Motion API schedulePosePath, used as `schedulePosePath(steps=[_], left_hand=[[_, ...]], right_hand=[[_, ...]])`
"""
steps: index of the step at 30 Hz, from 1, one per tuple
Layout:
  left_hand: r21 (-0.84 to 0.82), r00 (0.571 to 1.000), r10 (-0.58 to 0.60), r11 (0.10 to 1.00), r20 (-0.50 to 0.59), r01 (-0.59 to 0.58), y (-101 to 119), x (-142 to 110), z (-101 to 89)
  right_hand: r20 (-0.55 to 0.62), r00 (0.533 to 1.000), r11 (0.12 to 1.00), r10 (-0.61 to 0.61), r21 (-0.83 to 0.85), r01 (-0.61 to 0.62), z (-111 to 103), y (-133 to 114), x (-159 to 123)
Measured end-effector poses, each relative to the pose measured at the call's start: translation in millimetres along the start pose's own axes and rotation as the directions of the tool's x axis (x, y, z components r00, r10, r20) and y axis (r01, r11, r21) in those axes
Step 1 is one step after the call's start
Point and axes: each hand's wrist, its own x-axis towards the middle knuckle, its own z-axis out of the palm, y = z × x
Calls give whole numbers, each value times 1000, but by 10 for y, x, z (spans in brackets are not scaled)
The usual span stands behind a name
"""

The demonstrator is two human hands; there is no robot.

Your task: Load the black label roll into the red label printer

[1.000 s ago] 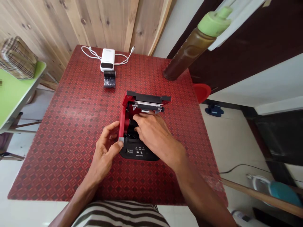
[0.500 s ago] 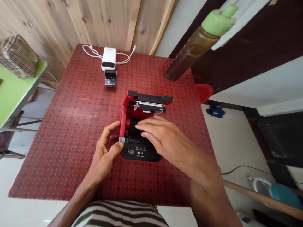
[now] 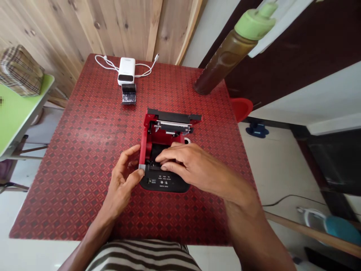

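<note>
A red and black label printer (image 3: 169,182) sits on the table with its lid (image 3: 174,117) raised at the back. My left hand (image 3: 124,177) grips the printer's left side, thumb on the grey front corner and fingers along the red wall. My right hand (image 3: 191,162) reaches over from the right, fingers bent down into the dark compartment just behind the button panel. Its thumb and forefinger tips are slightly apart, with nothing visible between them. The round end of a white roll (image 3: 187,140) shows at the printer's right side, partly hidden by my right hand.
A white power bank (image 3: 126,70) with a cable lies at the back of the red patterned table (image 3: 84,180), a small black roll (image 3: 129,94) in front of it. A brown bottle (image 3: 222,62) with a green cap stands at the back right. Left is a green table (image 3: 25,109).
My right hand has moved toward the front of the compartment, its fingers lower near the button panel. The white roll end has come into sight. My left hand keeps its hold.
</note>
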Motion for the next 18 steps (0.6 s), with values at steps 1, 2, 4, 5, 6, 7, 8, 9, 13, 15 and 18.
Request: schedulePosePath(steps=[1, 2, 4, 5, 6, 7, 8, 9, 13, 15, 18], left_hand=[[-1, 1000, 0, 1000, 1, 0, 2, 2, -1], [-1, 1000, -1, 1000, 0, 1, 3, 3, -1], [5, 1000, -3, 1000, -3, 3, 3, 4, 1], [9, 1000, -2, 1000, -6, 2, 2, 4, 3], [12, 1000, -2, 1000, -8, 2, 0, 4, 5], [14, 1000, 0, 1000, -9, 0, -2, 4, 6], [17, 1000, 3, 1000, -9, -2, -4, 6, 6], [18, 1000, 5, 1000, -10, -5, -6, 8, 5], [28, 1000, 8, 1000, -2, -8, -7, 2, -3], [58, 1000, 21, 998, -18, -20, 6, -19, -3], [207, 990, 114, 974, -86, -94, 74, -47, 16]], right_hand=[[0, 1000, 1000, 4, 19, -4, -3, 11, 2], [3, 1000, 999, 3, 38, -3, -7, 21, 9], [16, 1000, 997, -15, 70, 14, -17, 41, 41], [25, 999, 997, -29, 79, 27, -24, 48, 62], [32, 999, 996, -41, 80, 39, -30, 53, 86], [43, 998, 996, -51, 74, 48, -36, 56, 109], [58, 996, 996, -63, 65, 59, -39, 55, 130], [74, 994, 996, -75, 52, 71, -39, 52, 147], [67, 992, 994, -104, -32, 106, 0, 11, 159], [-4, 997, 993, -83, -85, 82, 42, -12, 137], [-138, 989, 994, -49, -104, 35, 113, -24, 88]])
